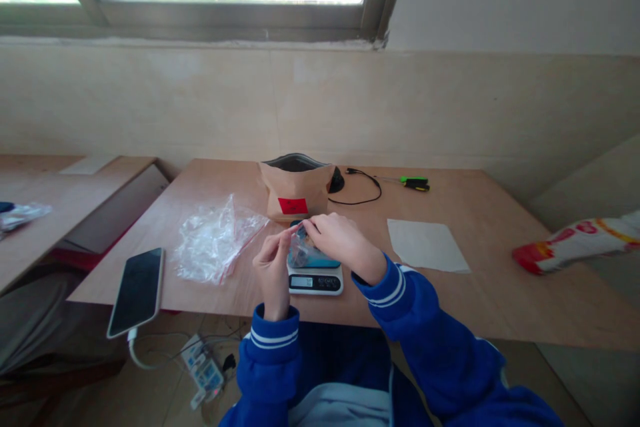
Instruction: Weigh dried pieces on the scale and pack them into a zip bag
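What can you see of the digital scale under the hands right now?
The digital scale is a small, flat, white plastic-looking unit with a teal top platform. Its front face has a pale display, digits too small to read, beside a dark button strip. It lies flat on the plywood table, near the edge. A clear plastic packet held by the right hand hangs over the platform; whether it touches is unclear.

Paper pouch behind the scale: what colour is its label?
The label is red, shown best in the head view.
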Action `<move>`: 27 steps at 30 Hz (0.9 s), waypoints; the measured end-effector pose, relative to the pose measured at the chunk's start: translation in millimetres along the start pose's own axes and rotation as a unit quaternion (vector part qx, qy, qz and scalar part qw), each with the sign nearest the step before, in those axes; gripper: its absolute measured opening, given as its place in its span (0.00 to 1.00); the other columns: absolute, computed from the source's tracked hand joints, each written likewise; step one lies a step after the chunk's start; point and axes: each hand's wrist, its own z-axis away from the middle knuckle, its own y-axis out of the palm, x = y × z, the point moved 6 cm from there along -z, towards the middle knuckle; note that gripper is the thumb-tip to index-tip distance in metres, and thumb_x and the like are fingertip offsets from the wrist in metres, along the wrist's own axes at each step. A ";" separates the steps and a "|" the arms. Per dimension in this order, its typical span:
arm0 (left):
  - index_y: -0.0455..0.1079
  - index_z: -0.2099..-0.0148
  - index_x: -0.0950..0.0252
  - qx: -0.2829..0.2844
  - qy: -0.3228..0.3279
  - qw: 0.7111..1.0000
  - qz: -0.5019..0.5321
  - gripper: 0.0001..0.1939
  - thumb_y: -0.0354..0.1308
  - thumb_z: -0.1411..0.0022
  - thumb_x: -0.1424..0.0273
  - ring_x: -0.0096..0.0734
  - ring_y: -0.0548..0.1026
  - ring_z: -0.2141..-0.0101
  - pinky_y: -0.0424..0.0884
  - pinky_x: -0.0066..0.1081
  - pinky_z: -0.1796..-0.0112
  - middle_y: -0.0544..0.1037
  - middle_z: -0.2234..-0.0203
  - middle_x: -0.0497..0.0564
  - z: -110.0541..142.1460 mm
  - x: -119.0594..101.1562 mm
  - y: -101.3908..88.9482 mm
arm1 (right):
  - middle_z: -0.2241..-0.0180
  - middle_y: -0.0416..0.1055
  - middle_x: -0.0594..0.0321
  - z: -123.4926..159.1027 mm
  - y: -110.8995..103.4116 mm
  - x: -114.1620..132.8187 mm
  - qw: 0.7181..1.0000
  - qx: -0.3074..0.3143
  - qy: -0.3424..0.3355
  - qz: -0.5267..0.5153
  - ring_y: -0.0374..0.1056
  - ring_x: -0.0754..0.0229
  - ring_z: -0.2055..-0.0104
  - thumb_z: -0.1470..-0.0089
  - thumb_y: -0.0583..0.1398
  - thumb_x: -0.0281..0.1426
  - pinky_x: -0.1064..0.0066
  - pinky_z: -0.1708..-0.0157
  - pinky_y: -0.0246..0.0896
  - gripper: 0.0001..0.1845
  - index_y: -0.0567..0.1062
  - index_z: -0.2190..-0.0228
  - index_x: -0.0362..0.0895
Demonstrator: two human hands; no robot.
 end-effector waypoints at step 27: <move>0.76 0.63 0.67 -0.252 -0.032 0.953 0.166 0.22 0.67 0.50 0.52 0.16 0.66 0.77 0.61 0.22 0.73 0.72 0.76 0.44 -20.1 -6.8 -82.4 | 0.32 0.36 0.39 -23.2 115.9 -33.0 0.983 -0.092 -0.057 -0.149 0.30 0.38 0.29 0.58 0.67 0.49 0.45 0.34 0.37 0.58 0.51 0.36 0.34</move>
